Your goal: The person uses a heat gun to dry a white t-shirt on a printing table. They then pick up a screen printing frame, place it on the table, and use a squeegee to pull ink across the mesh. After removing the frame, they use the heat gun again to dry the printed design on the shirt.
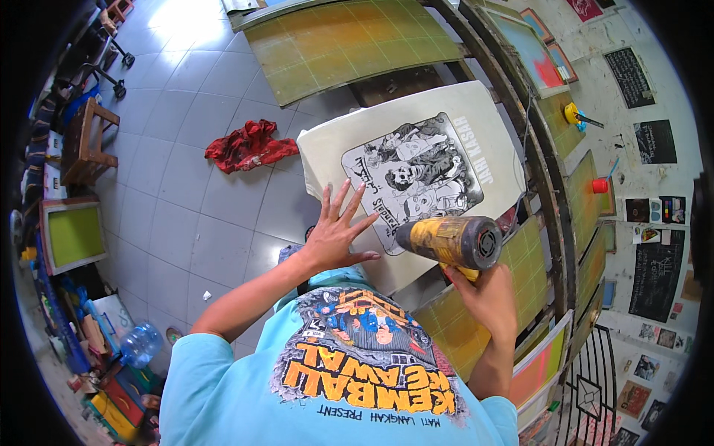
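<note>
My right hand (487, 299) is closed round the handle of a yellow and black heat gun (450, 239). The gun's nozzle points left, over the lower part of a cream cloth (491, 111), which looks like a T-shirt body spread flat. On the cloth is a black-and-white print (416, 175) of several figures, framed by lettering. My left hand (336, 234) has its fingers spread out at the cloth's near left edge, by the print's lower left corner. It holds nothing. Part of the print's near edge is hidden by the gun.
Greenish-yellow boards (349, 44) lie on a dark frame beyond and right of the cloth. A crumpled red rag (251, 146) is on the tiled floor (171, 149). Left stand a wooden stool (89, 141) and a blue water bottle (141, 344). A red cup (599, 185) sits at the right.
</note>
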Demonstrator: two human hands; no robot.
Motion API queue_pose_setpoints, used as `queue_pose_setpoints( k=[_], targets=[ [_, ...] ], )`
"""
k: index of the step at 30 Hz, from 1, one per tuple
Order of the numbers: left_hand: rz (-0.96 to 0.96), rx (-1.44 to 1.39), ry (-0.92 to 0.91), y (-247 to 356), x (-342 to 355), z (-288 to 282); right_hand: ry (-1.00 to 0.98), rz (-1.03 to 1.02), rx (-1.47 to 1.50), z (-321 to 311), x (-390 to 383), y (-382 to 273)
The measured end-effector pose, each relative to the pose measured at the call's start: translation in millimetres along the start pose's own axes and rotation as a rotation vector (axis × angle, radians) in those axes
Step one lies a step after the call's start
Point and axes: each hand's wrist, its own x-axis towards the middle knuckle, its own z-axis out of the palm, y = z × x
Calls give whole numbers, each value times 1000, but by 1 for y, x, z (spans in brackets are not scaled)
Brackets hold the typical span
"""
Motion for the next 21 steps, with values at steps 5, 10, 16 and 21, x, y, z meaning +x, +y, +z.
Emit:
queue_pose_setpoints(
  k=[5, 10, 16, 21],
  targets=[
    [-4, 3, -70, 5, 5, 1, 21, 56, -89, 0, -7, 3],
    [15, 36, -81, 3, 16, 3, 84, 12, 25, 0, -18, 16],
    [5, -234, 115, -9, 31, 10, 148, 73, -52, -6, -17, 22],
    [15, -281, 338, -13, 56, 23, 112, 141, 86, -7, -19, 22]
  ],
)
